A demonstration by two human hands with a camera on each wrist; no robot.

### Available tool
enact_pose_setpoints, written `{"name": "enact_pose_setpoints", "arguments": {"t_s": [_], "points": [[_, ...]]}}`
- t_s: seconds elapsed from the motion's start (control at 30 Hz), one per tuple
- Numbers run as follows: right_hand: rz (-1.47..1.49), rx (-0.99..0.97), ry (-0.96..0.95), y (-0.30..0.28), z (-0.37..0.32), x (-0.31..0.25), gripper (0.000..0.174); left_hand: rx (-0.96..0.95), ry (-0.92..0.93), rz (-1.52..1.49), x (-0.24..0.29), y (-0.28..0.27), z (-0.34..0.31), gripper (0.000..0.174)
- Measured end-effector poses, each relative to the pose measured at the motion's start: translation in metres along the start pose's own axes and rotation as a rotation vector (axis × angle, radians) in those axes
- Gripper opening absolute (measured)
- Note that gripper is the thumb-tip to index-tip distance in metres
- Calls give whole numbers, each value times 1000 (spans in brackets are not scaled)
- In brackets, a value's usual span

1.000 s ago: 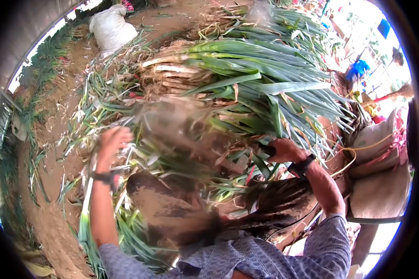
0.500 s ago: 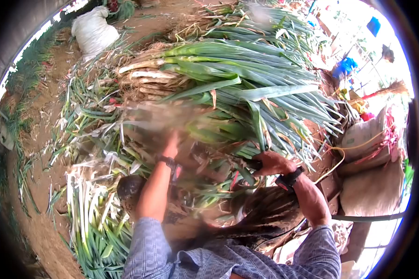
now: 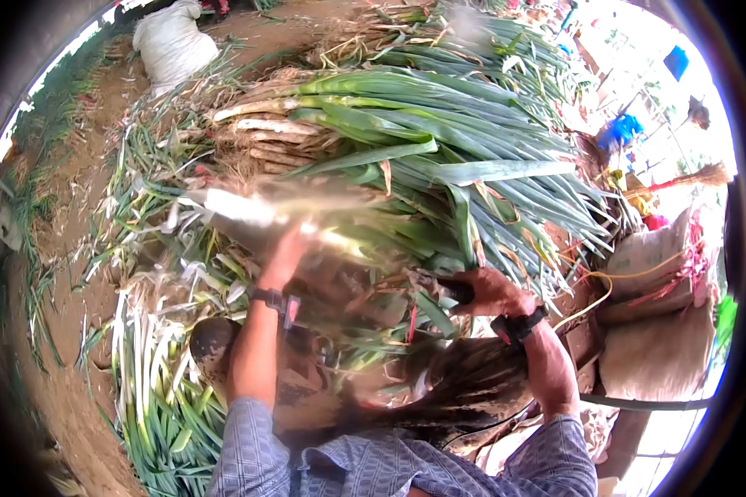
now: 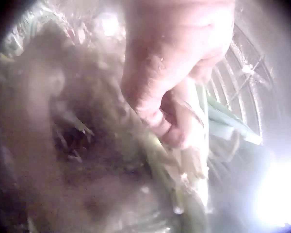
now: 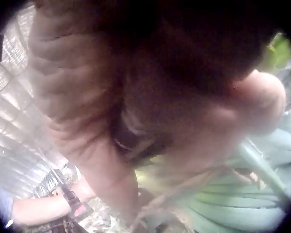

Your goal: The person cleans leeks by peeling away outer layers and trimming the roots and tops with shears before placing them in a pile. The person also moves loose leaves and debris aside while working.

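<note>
In the head view my left hand [image 3: 286, 253] reaches over the near edge of a big pile of leeks [image 3: 472, 137]. A leek [image 4: 186, 160] is pinched between its thumb and curled fingers in the left wrist view. Its pale stalk is blurred in the head view. My right hand [image 3: 496, 291] grips a dark-handled tool [image 3: 449, 287] at the near side of the pile, beside the green leaves. What kind of tool it is, I cannot tell. In the right wrist view the fingers [image 5: 92, 121] are curled round it, in shade.
Paler leeks [image 3: 145, 389] lie together at lower left. Loose trimmings [image 3: 153, 203] cover the ground left of the pile. A white sack [image 3: 174, 45] stands at upper left, stacked sacks [image 3: 659, 331] at right. A rounded dark object [image 3: 214, 344] is near the left forearm.
My left hand has moved right, from above the trimmings to the pile's near edge, where it now holds a leek. The right hand stays by the leaves, gripping the tool.
</note>
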State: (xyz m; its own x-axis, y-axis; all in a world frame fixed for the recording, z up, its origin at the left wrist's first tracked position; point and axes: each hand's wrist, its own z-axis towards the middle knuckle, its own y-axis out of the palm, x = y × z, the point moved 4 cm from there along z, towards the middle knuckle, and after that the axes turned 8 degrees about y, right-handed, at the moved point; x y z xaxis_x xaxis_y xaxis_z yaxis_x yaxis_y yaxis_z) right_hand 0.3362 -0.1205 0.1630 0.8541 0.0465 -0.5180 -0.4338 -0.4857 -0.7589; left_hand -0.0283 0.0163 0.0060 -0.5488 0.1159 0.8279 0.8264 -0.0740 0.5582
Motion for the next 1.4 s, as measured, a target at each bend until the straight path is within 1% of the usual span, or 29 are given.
{"name": "enact_pose_setpoints", "arguments": {"t_s": [0.07,0.1,0.17,0.2,0.23,0.33,0.37,0.43,0.47,0.53,0.57,0.6,0.63,0.67,0.7,0.8,0.83,0.87,0.9,0.93,0.97,1.07,1.1,1.2,1.23,1.3,1.33,1.37,1.4], "points": [[-129,64,-94,7,2,0,58,45,-26,9,-12,-25,4,35],[-168,33,-29,11,4,7,55,126,-36,-16,-23,-49,10,30],[-197,-7,64,13,4,19,51,400,198,-140,-3,-77,24,24],[-177,-11,93,13,2,24,49,558,207,-171,34,-59,9,22],[-151,-11,124,13,0,26,47,530,299,-285,55,-72,4,21],[-131,12,49,9,-4,13,44,576,257,-147,64,-67,-2,27],[-162,6,16,14,3,6,44,464,90,-127,51,-68,-2,34],[-234,-3,-42,26,15,-13,45,311,-24,-63,5,-125,4,40],[-282,-3,-61,29,19,-21,46,335,-112,-24,-2,-126,-1,40],[-303,124,-115,35,20,-30,43,411,-91,11,-14,-117,-10,39],[-334,173,-141,40,25,-27,42,311,-146,21,-17,-122,-10,32],[-359,226,-171,44,28,-26,41,317,9,-9,-32,-140,-7,26],[-431,237,-145,44,26,-31,40,356,37,-41,-20,-126,-14,24],[-413,236,-173,47,27,-30,40,393,58,-70,-9,-107,-22,23],[-394,236,-194,50,27,-23,41,336,91,-78,-8,-107,-24,23],[-429,173,-180,50,19,-23,41,364,26,-52,-17,-114,-18,22],[-433,157,-181,53,18,-19,41,363,54,-107,-23,-117,-18,24],[-438,142,-183,56,17,-12,41,382,31,-117,-28,-120,-13,24],[-408,206,-178,64,23,5,41,403,10,-127,-34,-123,-7,25],[-395,199,-156,59,22,0,41,427,-11,-136,-33,-119,-8,26],[-379,191,-136,55,21,-7,42,332,38,-94,-31,-112,-13,29],[-326,103,-100,52,19,-18,43,357,-2,-111,-29,-93,-13,30],[-309,62,-95,53,20,-19,44,308,5,-39,-26,-86,-16,35],[-230,166,-188,54,30,-23,45,351,-58,-52,-27,-70,-18,41],[-253,158,-163,58,34,-19,45,357,-73,-71,-27,-67,-20,44],[-307,141,-114,62,45,-15,45,348,-40,-104,-28,-60,-25,49],[-308,128,-130,60,45,-24,44,346,-24,-121,-26,-56,-28,51],[-309,115,-148,56,45,-38,44,329,7,-125,-25,-51,-29,59],[-307,102,-167,55,46,-46,44,301,12,-135,-22,-49,-30,62]]}}
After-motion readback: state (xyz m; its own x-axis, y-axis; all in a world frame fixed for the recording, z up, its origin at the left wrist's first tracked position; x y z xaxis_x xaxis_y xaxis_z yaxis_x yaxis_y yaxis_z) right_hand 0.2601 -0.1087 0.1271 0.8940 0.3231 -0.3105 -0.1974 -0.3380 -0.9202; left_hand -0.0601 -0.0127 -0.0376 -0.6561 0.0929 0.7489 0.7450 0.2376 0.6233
